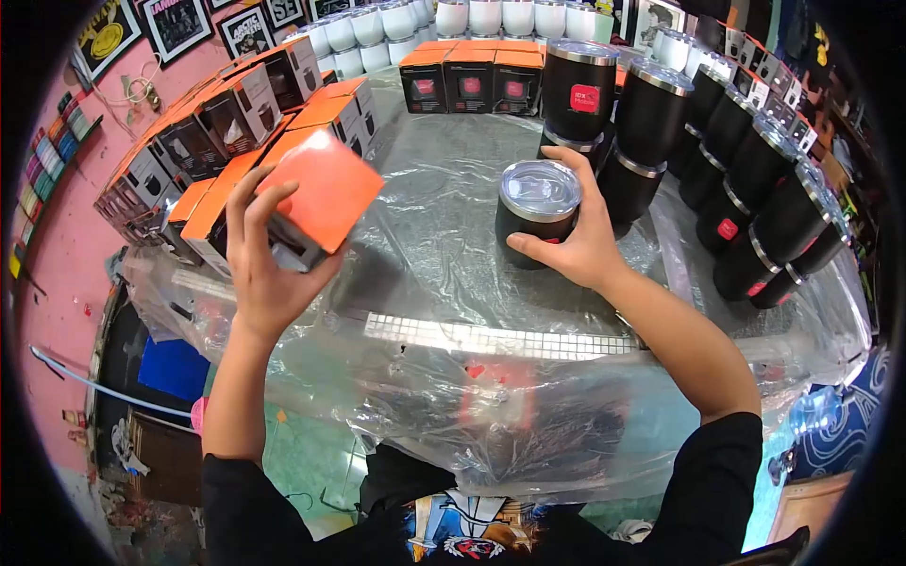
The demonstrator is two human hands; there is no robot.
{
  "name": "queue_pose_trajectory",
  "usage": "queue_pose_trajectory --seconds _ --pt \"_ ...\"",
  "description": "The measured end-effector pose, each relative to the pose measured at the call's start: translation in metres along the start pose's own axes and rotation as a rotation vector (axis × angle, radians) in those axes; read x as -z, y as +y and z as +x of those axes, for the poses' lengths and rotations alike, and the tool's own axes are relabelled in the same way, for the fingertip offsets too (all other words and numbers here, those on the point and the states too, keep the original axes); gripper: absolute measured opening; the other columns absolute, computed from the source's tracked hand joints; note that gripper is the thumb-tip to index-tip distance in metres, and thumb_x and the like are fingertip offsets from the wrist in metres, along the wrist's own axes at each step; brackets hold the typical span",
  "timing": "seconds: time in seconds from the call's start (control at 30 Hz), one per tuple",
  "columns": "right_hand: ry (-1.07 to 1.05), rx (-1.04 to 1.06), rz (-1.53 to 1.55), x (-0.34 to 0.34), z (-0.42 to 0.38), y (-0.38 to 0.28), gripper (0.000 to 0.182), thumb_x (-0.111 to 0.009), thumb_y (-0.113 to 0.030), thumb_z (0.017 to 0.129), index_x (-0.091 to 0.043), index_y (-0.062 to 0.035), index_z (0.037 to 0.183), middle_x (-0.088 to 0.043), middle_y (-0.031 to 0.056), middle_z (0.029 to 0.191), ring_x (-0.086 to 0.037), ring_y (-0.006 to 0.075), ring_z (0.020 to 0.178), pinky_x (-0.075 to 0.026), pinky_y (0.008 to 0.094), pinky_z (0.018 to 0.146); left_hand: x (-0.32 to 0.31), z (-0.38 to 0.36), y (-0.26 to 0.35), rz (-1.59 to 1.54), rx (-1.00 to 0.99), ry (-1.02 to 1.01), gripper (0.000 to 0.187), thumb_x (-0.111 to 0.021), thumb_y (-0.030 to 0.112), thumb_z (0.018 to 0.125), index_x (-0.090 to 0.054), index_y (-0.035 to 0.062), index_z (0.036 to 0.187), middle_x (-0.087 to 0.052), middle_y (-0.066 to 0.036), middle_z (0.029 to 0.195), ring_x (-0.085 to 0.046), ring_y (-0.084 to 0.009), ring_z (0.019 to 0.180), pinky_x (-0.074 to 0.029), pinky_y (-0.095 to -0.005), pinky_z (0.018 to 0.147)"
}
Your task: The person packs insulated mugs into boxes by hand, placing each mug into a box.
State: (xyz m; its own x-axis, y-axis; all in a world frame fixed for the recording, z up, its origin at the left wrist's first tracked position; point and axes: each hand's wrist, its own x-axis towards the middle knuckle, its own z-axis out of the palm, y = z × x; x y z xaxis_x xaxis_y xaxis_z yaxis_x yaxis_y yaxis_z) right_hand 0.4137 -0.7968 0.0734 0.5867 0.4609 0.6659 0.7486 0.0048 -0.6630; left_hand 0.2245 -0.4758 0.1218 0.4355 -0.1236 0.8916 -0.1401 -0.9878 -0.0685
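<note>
My left hand grips an orange and black cardboard box, tilted and raised at the left of the table. The fingers wrap over its left side, and its orange face points up. My right hand is closed around a black tumbler with a silver rim and a clear lid. The thumb lies across the front and the fingers go round the far right side. A small red patch shows beside the thumb. Whether the tumbler's base touches the table is not clear.
Stacked black tumblers stand close to the right hand and along the right side. Boxes are piled at the left, with more boxes at the back. White tumblers line the far edge. Clear plastic sheeting covers the table.
</note>
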Motion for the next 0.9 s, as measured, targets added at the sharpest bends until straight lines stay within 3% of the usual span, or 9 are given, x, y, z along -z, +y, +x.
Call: queue_pose_trajectory --seconds 0.17,0.27,0.4,0.43,0.5,0.57,0.6,0.77,0.9 --pt "0.072 0.143 -0.094 0.003 0.003 -0.001 0.095 -0.098 -0.029 0.072 -0.046 -0.0050 0.148 -0.061 0.0177 0.140 -0.064 0.0298 0.128 -0.050 0.0417 0.110 -0.051 0.049 0.019 -0.409 -0.099 0.097 0.097 -0.099 0.011 0.065 -0.050 0.0083 0.149 -0.062 -0.020 0.144 -0.066 -0.0388 0.127 -0.056 -0.0457 0.103" --pt "0.184 0.380 -0.321 0.011 0.012 -0.013 0.084 -0.094 -0.024 0.075 -0.052 -0.0044 0.144 -0.059 0.0205 0.142 -0.063 0.0350 0.128 -0.051 0.0434 0.109 -0.097 0.076 0.023 -0.527 -0.129 0.104 0.099 -0.097 0.011 0.066 -0.047 0.0089 0.152 -0.065 -0.017 0.142 -0.069 -0.0401 0.121 -0.056 -0.0443 0.105" --pt "0.150 0.473 -0.422 0.018 0.031 -0.044 0.062 -0.088 -0.018 0.078 -0.062 -0.0044 0.132 -0.059 0.0221 0.139 -0.063 0.0412 0.123 -0.052 0.0451 0.105 -0.137 0.082 0.022 -0.603 -0.200 0.134 0.094 -0.093 0.010 0.068 -0.048 0.0095 0.150 -0.067 -0.017 0.143 -0.067 -0.0412 0.127 -0.056 -0.0451 0.107" --pt "0.076 0.470 -0.438 0.020 0.039 -0.048 0.057 -0.087 -0.017 0.079 -0.064 -0.0050 0.129 -0.059 0.0219 0.139 -0.063 0.0421 0.122 -0.052 0.0454 0.104 -0.140 0.080 0.019 -0.570 -0.239 0.086 0.095 -0.095 0.009 0.072 -0.042 0.0072 0.151 -0.061 -0.024 0.151 -0.064 -0.0399 0.137 -0.052 -0.0455 0.114" --pt "-0.037 0.454 -0.458 0.020 0.055 -0.061 0.040 -0.081 -0.012 0.083 -0.069 -0.0067 0.120 -0.058 0.0213 0.140 -0.061 0.0441 0.125 -0.052 0.0477 0.105 -0.148 0.077 0.020 -0.580 -0.260 0.146 0.095 -0.093 0.009 0.069 -0.045 0.0089 0.151 -0.063 -0.020 0.150 -0.063 -0.0396 0.136 -0.051 -0.0499 0.114" --pt "-0.075 0.576 -0.572 0.016 0.075 -0.064 0.038 -0.080 -0.010 0.082 -0.070 -0.0074 0.118 -0.057 0.0210 0.142 -0.059 0.0437 0.128 -0.050 0.0486 0.108 -0.157 0.071 0.016 -0.575 -0.293 0.194 0.098 -0.092 0.012 0.067 -0.044 0.0107 0.152 -0.062 -0.019 0.153 -0.061 -0.0404 0.138 -0.045 -0.0587 0.117" --pt "-0.116 0.706 -0.677 0.014 0.084 -0.065 0.036 -0.078 -0.008 0.081 -0.071 -0.0080 0.116 -0.056 0.0206 0.144 -0.057 0.0432 0.132 -0.049 0.0495 0.111 -0.161 0.069 0.014 -0.577 -0.299 0.203 0.098 -0.092 0.012 0.067 -0.044 0.0107 0.152 -0.062 -0.019 0.153 -0.061 -0.0404 0.138 -0.045 -0.0587 0.117" --pt "-0.245 0.842 -0.817 0.003 0.102 -0.072 0.024 -0.075 -0.015 0.077 -0.078 -0.0113 0.100 -0.050 0.0163 0.157 -0.045 0.0373 0.148 -0.043 0.0497 0.119 -0.178 0.045 0.005 -0.655 -0.327 0.282 0.109 -0.093 0.013 0.066 -0.035 0.0118 0.159 -0.053 -0.030 0.157 -0.059 -0.0471 0.136 -0.044 -0.0573 0.111" --pt "-0.308 0.885 -0.788 -0.005 0.110 -0.067 0.022 -0.077 -0.020 0.077 -0.076 -0.0125 0.097 -0.052 0.0136 0.154 -0.047 0.0332 0.145 -0.043 0.0494 0.118 -0.182 0.037 0.007 -0.653 -0.284 0.226 0.111 -0.094 0.015 0.066 -0.032 0.0149 0.159 -0.050 -0.030 0.160 -0.059 -0.0458 0.136 -0.042 -0.0565 0.110"
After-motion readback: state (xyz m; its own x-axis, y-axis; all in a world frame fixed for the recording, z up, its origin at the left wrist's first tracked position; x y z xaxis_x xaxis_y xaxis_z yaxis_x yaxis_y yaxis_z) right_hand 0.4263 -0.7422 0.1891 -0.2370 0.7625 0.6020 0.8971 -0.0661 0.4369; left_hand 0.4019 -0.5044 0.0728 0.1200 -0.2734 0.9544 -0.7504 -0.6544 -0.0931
